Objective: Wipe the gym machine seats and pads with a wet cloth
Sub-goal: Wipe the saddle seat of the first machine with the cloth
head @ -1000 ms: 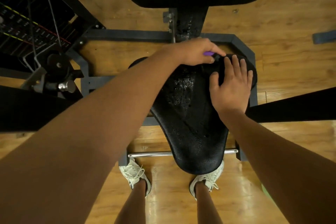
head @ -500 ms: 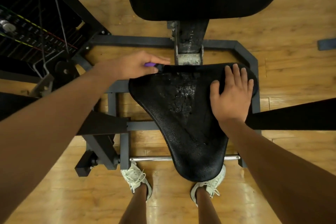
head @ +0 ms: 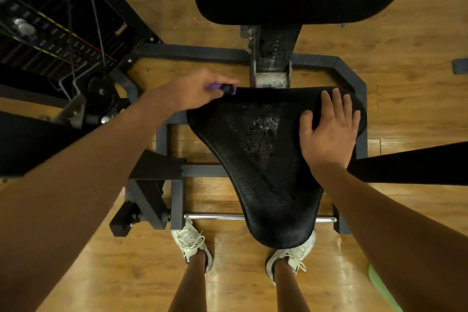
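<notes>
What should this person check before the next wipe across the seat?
1. Seat wetted: ok, droplets glisten in its middle.
2. Whole seat wetted: not ok, droplets show only in the middle; none show on the narrow front.
3. Left hand holds the purple-handled tool securely: ok, its fingers are curled round it at the seat's rear left edge.
4. Right hand steadies the seat: ok, it lies flat on the rear right part with its fingers straight.
5. Cloth ready under the right hand: cannot tell, no cloth stands out against the black seat.
</notes>
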`<state>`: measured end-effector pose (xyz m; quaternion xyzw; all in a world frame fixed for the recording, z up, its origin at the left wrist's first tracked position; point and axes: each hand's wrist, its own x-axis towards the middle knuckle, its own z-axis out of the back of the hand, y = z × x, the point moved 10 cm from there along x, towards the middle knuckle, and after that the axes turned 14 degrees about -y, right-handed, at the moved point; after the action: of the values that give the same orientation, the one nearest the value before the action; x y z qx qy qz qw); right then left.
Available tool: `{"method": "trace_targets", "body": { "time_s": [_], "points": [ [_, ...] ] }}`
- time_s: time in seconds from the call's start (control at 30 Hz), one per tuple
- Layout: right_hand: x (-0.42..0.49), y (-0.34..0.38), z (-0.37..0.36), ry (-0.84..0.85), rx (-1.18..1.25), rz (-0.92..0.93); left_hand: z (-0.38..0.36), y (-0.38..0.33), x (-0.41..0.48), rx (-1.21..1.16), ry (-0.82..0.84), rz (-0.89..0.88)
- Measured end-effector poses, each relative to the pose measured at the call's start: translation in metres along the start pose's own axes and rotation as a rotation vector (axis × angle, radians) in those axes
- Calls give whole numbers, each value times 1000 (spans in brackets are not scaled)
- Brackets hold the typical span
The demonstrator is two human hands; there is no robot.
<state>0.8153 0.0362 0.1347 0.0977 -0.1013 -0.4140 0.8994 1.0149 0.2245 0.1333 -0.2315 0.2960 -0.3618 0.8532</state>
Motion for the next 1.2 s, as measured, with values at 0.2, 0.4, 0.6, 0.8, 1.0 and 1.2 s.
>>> {"method": "trace_targets", "body": {
  "time_s": [0.2, 0.4, 0.6, 0.8, 1.0, 1.2],
  "points": [
    [-1, 6, 1, 13, 6, 1, 3, 21, -40, -93, -52, 53],
    [4, 10, 1, -5, 10, 8, -40, -52, 20, 42, 47, -197],
    [1, 5, 2, -27, 12, 5, -88, -129, 43, 77, 161, -395],
    [0, 5, 1, -2, 17, 3, -22, -18, 0, 8, -117, -12],
    [-1, 4, 1, 9, 10, 0, -11, 18, -40, -45, -293, 200],
    [2, 5, 2, -6, 12, 1, -15, 16, -47, 39, -397, 204]
  ]
}}
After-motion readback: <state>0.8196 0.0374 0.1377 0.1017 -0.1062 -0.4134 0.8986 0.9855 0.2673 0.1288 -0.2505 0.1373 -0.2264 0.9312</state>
